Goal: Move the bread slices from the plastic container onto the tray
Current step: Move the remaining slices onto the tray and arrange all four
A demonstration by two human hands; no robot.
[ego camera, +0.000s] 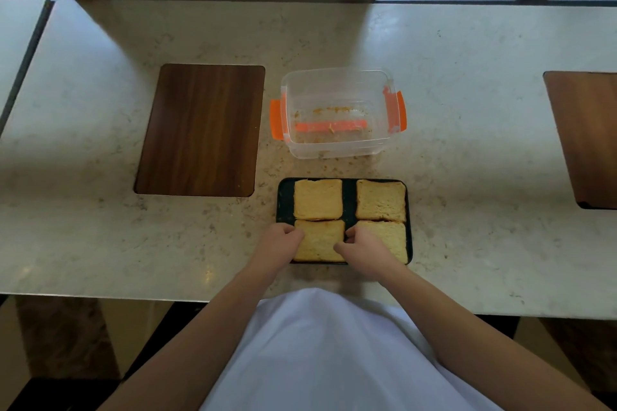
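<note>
Four bread slices point(319, 198) lie flat on the dark tray point(284, 200) in two rows of two, nearly filling it. The tray sits close to the near edge of the pale stone countertop point(467, 143). Both hands rest on the near-left slice — the left hand point(280, 245) with fingers curled at its left edge, the right hand point(362, 248) with fingers bent at its right edge, over the gap toward the near-right slice. Whether either hand actually pinches the bread I cannot tell.

Just beyond the tray's far edge stands the clear plastic container point(337, 143) with orange latches point(275, 118) on its sides — only crumbs and smears show on its bottom. Left of it a dark wooden board point(202, 128) is set into the countertop; another board point(587, 137) lies at the right edge. Crumbs are scattered on the stone between container and tray. A white garment point(334, 354) fills the foreground.
</note>
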